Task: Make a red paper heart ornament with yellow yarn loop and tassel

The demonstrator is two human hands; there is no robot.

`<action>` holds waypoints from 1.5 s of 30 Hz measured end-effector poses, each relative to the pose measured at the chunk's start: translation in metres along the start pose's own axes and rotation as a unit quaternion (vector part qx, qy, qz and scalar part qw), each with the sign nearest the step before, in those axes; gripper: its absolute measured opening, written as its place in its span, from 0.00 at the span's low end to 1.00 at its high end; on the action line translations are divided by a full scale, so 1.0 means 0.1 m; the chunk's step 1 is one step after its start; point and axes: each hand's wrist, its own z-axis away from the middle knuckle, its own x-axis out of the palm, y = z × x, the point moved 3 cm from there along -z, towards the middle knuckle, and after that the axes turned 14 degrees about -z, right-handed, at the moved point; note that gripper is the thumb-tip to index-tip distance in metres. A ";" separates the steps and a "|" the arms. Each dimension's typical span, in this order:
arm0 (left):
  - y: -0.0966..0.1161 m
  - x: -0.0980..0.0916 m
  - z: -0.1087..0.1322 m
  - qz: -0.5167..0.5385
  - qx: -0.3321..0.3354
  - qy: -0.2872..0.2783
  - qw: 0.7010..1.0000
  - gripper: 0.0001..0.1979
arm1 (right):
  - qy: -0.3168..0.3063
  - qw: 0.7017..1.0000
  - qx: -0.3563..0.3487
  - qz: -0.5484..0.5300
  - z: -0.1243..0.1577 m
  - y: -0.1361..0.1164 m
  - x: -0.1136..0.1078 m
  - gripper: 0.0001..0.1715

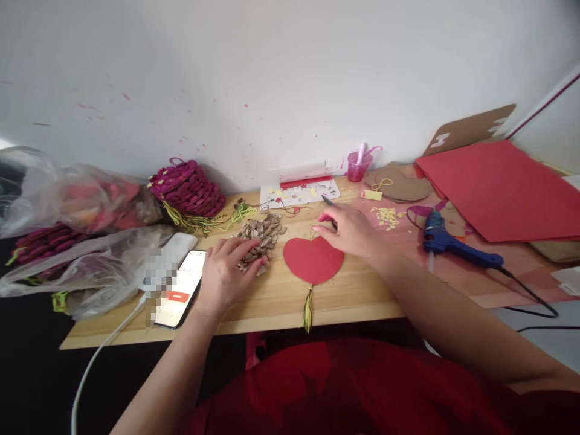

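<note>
A red paper heart (313,260) lies on the wooden table (357,305), with a yellow, green and black tassel (308,311) hanging from its lower tip. My right hand (347,229) is over the heart's upper right edge, its fingers closed around a dark pen-like tool (327,200) that points up and left. At the left, my left hand (231,269) rests at the edge of a pile of small brown, shell-like pieces (267,232). Its fingers are apart and touch the pile; no held piece can be made out.
A blue glue gun (453,244), red sheets (502,193) and yellow bits (386,217) are at the right. Behind stand a pink cup (357,166) and a star sheet (299,193). Leftward are a phone (183,287), purple braided bundle (188,188) and plastic bags (90,196).
</note>
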 end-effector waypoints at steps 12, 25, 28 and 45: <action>0.12 0.31 0.04 -0.048 -0.019 -0.126 0.991 0.37 | -0.077 0.993 -0.077 -0.043 0.08 -0.18 0.12 0.14; 0.74 0.27 -0.03 0.049 0.099 -0.092 0.990 0.33 | -0.038 0.999 0.015 0.031 0.03 0.01 0.11 0.09; 0.82 0.31 0.00 0.069 0.099 -0.096 0.988 0.33 | -0.019 0.996 0.060 0.060 0.01 0.08 0.06 0.12; 1.25 0.32 -0.07 0.160 0.112 -0.086 0.977 0.30 | 0.010 0.958 0.222 0.182 -0.01 0.17 -0.25 0.22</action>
